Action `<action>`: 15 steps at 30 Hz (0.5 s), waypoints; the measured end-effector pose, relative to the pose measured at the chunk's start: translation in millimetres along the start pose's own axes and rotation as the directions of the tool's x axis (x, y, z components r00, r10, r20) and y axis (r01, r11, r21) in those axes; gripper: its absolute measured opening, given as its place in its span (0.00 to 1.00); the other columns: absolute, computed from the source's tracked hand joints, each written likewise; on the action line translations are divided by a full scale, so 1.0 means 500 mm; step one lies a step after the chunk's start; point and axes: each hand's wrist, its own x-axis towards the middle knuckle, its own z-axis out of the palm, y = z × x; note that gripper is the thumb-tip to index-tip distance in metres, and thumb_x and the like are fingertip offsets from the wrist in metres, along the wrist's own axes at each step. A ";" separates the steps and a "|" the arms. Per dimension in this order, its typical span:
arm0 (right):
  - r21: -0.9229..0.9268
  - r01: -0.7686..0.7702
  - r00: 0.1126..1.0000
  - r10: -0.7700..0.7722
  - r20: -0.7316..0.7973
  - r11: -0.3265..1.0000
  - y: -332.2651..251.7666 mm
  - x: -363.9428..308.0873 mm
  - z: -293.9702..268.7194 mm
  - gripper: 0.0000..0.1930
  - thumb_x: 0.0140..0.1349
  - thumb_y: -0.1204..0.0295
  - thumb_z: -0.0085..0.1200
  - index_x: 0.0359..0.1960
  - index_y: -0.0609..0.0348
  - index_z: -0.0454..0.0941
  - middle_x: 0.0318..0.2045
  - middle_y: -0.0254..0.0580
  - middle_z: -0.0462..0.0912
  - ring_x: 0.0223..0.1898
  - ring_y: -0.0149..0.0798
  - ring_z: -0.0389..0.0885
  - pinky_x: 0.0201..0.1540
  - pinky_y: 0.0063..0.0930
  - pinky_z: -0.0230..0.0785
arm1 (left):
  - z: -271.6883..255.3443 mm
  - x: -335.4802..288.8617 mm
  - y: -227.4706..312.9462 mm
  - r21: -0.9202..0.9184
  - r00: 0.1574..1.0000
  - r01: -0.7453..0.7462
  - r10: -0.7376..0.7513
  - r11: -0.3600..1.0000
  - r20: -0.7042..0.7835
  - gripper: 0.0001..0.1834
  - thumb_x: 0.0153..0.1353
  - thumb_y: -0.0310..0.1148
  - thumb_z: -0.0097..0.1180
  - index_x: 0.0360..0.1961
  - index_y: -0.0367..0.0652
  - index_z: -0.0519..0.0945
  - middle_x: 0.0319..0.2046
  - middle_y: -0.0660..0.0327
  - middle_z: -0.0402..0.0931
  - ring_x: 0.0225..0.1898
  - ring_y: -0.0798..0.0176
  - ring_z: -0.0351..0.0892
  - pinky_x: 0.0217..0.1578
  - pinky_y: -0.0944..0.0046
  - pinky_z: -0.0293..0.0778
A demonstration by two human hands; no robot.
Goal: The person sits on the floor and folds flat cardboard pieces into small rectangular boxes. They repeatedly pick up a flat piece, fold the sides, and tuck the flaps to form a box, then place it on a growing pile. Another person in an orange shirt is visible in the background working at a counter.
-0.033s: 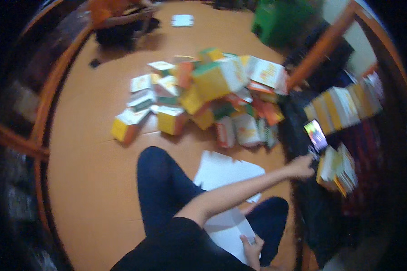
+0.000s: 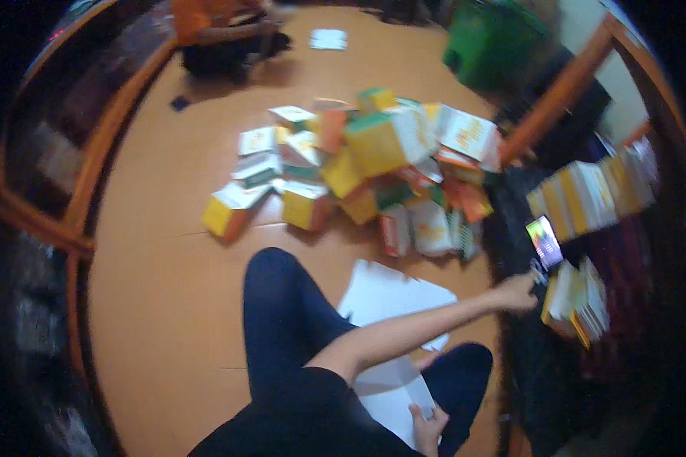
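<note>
My left hand (image 2: 518, 293) stretches far across to the right, the forearm passing over my lap. Blur hides its fingers, which are beside a small greyish thing (image 2: 540, 273) just below a lit phone (image 2: 545, 242). Down at the lower edge, my right hand (image 2: 428, 426) is closed on the side of a white cardboard sheet (image 2: 381, 387), thumb on top. That sheet lies over my lap with a raised fold along its right side. Its jagged-edged far part (image 2: 385, 293) spreads on the floor between my knees, partly hidden by my left forearm.
A heap of folded yellow, white, green and orange cartons (image 2: 373, 148) covers the floor ahead. More cartons (image 2: 583, 194) stand at right, with a smaller bundle (image 2: 575, 301) below the phone. A green bin (image 2: 492, 46), a white stack (image 2: 328, 39) and a seated person (image 2: 225, 46) are farther off.
The whole view has shifted slightly, so everything sits a little farther right and lower. Both hands keep their places beside the phone and on the sheet.
</note>
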 end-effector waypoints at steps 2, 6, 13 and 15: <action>-0.148 0.166 0.985 -0.170 -0.018 0.975 0.019 0.002 0.002 0.17 0.54 0.63 0.74 0.38 0.64 0.87 0.29 0.48 0.88 0.29 0.43 0.87 0.35 0.35 0.76 | -0.028 -0.017 -0.002 0.187 0.976 -0.144 0.170 0.972 -0.133 0.37 0.55 0.30 0.53 0.67 0.31 0.62 0.39 0.39 0.82 0.34 0.46 0.87 0.33 0.49 0.82; 0.059 -0.070 0.996 0.066 0.063 0.996 0.019 0.009 -0.006 0.18 0.56 0.66 0.74 0.34 0.71 0.82 0.29 0.45 0.85 0.32 0.33 0.76 0.40 0.38 0.73 | -0.223 -0.086 0.061 -0.051 0.993 0.094 -0.097 0.994 -0.062 0.35 0.57 0.30 0.53 0.68 0.35 0.63 0.37 0.46 0.80 0.34 0.54 0.84 0.33 0.53 0.80; 0.092 -0.174 0.975 0.159 0.156 0.980 -0.039 0.029 -0.032 0.21 0.56 0.62 0.73 0.36 0.71 0.82 0.28 0.51 0.86 0.29 0.37 0.77 0.39 0.39 0.74 | -0.722 -0.259 0.226 0.453 0.840 0.197 0.089 0.869 -0.536 0.18 0.63 0.35 0.56 0.49 0.35 0.79 0.26 0.55 0.83 0.26 0.63 0.82 0.26 0.59 0.77; -0.035 -0.189 0.960 0.193 0.204 0.981 -0.060 0.035 -0.044 0.21 0.55 0.61 0.74 0.38 0.69 0.82 0.31 0.50 0.86 0.32 0.39 0.80 0.41 0.39 0.75 | -0.847 -0.331 0.267 0.627 0.880 0.196 0.146 0.754 -0.451 0.28 0.60 0.32 0.58 0.62 0.37 0.72 0.28 0.53 0.84 0.26 0.61 0.84 0.27 0.60 0.79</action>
